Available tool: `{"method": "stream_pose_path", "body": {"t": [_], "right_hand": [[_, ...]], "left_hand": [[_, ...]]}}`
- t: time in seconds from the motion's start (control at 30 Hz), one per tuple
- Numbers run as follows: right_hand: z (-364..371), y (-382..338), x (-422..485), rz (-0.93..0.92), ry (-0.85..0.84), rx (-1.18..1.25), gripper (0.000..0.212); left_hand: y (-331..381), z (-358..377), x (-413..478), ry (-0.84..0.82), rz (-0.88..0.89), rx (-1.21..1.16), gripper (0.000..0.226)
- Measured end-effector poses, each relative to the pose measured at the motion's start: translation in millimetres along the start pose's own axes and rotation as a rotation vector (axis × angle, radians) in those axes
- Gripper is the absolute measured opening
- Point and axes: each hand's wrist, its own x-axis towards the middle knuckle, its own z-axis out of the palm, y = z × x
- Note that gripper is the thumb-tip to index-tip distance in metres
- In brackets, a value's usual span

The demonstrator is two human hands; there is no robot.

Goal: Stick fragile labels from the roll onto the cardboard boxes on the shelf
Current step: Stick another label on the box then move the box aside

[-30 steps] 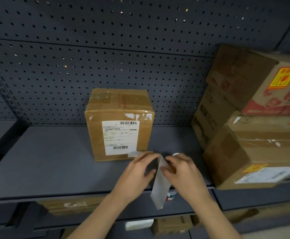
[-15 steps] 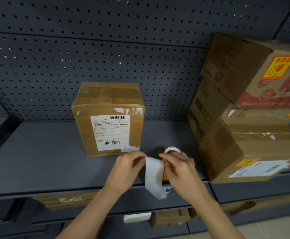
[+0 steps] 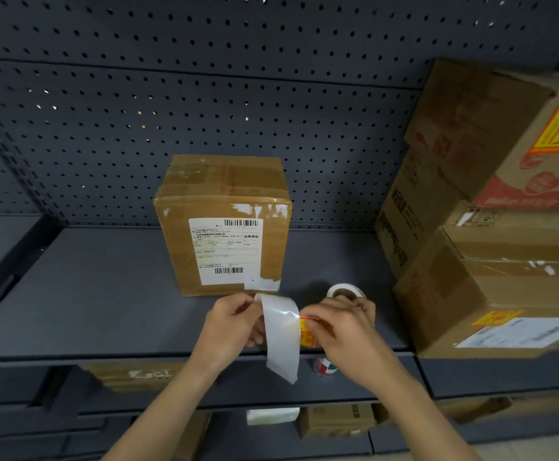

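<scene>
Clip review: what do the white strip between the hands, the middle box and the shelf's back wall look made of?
White strip: glossy release paper or film, judging by its sheen and limp curl. Middle box: matte brown cardboard, with shiny clear tape on its seams. Back wall: probably dark painted sheet metal, given the regular punched holes.

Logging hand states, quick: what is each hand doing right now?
Left hand: pinches the top of the white backing strip.
Right hand: pinches the yellow-red label at the strip's edge.
</scene>
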Motion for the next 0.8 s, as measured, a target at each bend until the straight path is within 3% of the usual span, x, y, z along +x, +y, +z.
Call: {"method": "stream_pose_path", "body": {"t": [0.1,0.17,0.23,0.37,0.63,0.8], "right_hand": [[-2,5,2,0.03,0.011,0.082,0.023],[-3,7,4,0.015,0.034,0.081,0.025],[-4,7,6,0.002,0.037,0.084,0.028],[-5,5,10,-0.015,0.058,0.165,0.033],[-9,13,11,0.035,0.156,0.251,0.032],[-7,16,9,0.048,0.205,0.202,0.023]], "left_hand": [[2,-5,-7,0.075,0.052,0.154,0.01],[3,-6,-11,0.108,0.162,0.232,0.028],[7,-4,-14,0.053,0.326,0.261,0.04],[15,9,-14,-0.154,0.51,0.307,0.031],[6,14,-13,-0.321,0.342,0.305,0.003],[7,15,-12,-0.342,0.31,0.22,0.01]]}}
